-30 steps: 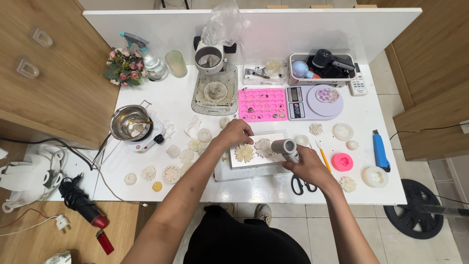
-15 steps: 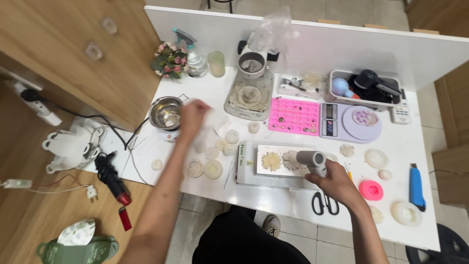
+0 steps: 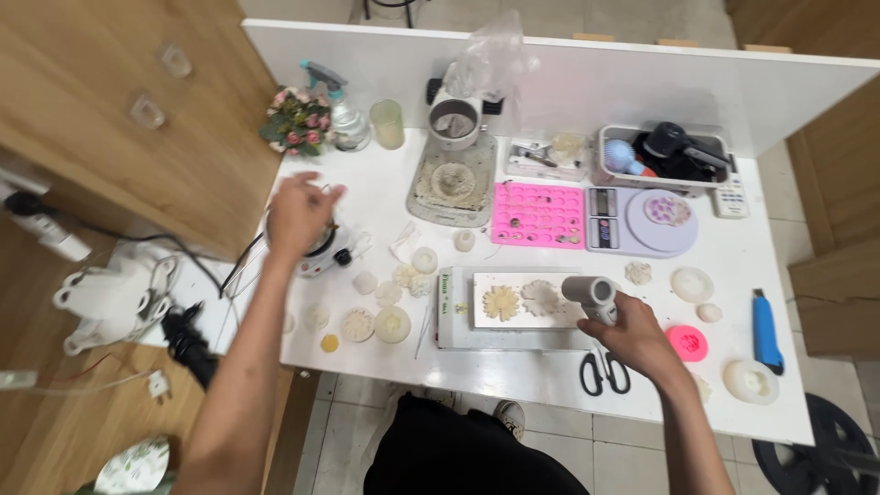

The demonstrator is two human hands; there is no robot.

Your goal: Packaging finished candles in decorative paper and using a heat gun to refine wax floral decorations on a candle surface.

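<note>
My right hand (image 3: 634, 337) grips a small grey hand-held blower (image 3: 589, 292). Its nozzle points at a white slab (image 3: 513, 321) that carries two flower-shaped casts (image 3: 501, 302). My left hand (image 3: 298, 215) is stretched out to the left, blurred, over a small metal pot on a white base (image 3: 323, 254) near the table's left edge. A thin wire handle shows by its fingers, but whether they hold it is unclear. Several round pale casts (image 3: 392, 324) lie on the table between the two hands.
A pink silicone mould tray (image 3: 538, 214) and a kitchen scale (image 3: 642, 222) lie behind the slab. Scissors (image 3: 603, 372), a pink round mould (image 3: 687, 342) and a blue cutter (image 3: 763, 319) lie to the right. Flowers (image 3: 295, 119), a cup (image 3: 388, 124) and a basket (image 3: 669, 151) stand at the back.
My left hand has left the slab and swung left to the metal pot. My right hand has stayed by the slab with the blower. The view has shifted left.
</note>
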